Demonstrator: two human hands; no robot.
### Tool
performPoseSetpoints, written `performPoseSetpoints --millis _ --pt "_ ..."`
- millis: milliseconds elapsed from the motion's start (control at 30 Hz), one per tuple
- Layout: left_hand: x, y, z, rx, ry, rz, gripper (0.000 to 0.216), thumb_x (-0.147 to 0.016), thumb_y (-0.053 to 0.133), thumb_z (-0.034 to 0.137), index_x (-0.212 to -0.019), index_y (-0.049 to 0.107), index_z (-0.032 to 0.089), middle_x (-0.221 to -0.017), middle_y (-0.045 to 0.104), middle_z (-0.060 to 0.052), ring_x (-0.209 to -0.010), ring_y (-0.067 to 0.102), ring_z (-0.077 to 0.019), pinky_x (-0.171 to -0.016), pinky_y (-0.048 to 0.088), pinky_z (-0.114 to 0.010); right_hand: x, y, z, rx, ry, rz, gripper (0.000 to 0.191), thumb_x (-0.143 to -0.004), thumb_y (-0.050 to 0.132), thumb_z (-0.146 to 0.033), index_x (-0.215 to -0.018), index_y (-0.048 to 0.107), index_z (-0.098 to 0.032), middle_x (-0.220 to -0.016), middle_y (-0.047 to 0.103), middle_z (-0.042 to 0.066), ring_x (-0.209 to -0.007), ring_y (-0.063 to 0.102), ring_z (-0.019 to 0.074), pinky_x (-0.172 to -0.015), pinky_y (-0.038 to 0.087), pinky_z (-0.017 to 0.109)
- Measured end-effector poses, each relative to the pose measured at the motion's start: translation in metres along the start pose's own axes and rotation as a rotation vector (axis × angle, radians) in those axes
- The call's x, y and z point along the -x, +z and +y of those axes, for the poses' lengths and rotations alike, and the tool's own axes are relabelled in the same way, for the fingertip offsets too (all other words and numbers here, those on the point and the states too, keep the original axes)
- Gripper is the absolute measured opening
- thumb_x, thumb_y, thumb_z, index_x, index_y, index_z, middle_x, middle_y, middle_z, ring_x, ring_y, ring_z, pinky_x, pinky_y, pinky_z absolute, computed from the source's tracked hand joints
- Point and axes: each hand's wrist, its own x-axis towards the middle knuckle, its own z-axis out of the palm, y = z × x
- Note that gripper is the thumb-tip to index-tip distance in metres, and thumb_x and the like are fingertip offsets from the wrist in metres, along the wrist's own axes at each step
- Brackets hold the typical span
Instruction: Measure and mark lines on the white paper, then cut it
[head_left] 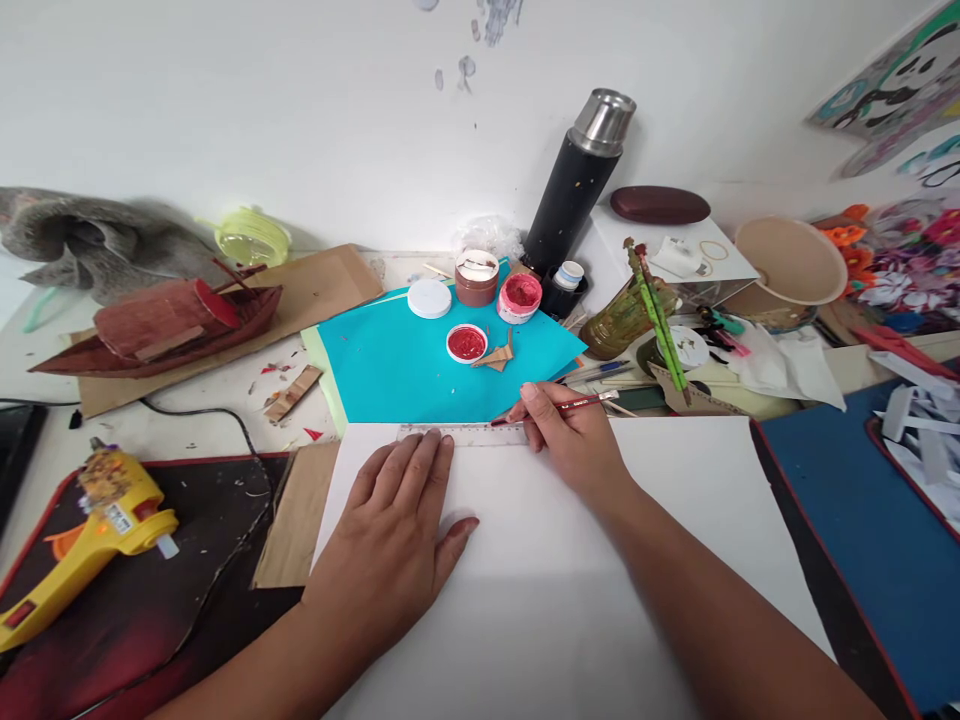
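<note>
A large white sheet of paper lies in front of me. Near its far edge is a clear ruler, pressed down under the fingertips of my left hand. That hand lies flat with its thumb out to the side. My right hand pinches a thin paintbrush with a dark red handle, its tip low by the ruler's far edge. Beyond the paper, on a blue sheet, are a lid with red paint, a pink-rimmed paint jar and a brown jar of white paint.
A red model boat rests on cardboard at the left, above a yellow glue gun with a black cord. Behind the jars leans a black thermos. A murky glass, a beige bowl and paper strips stand toward the right.
</note>
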Motion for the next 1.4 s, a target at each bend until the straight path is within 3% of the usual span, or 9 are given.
performPoseSetpoints --millis 1400 --pt "0.002 0.0039 0.0014 -0.004 -0.018 0.027 0.064 -0.112 0.044 0.046 -0.156 0.054 0.001 -0.152 0.065 -0.024 -0.139 0.059 -0.039 -0.121 0.04 -0.055 -0.0013 0.0006 0.0054 0.045 0.019 0.004 0.058 -0.105 0.057 -0.072 -0.079 0.072 -0.022 -0.053 0.053 -0.004 -0.057 0.053 0.0178 -0.065 0.044 0.034"
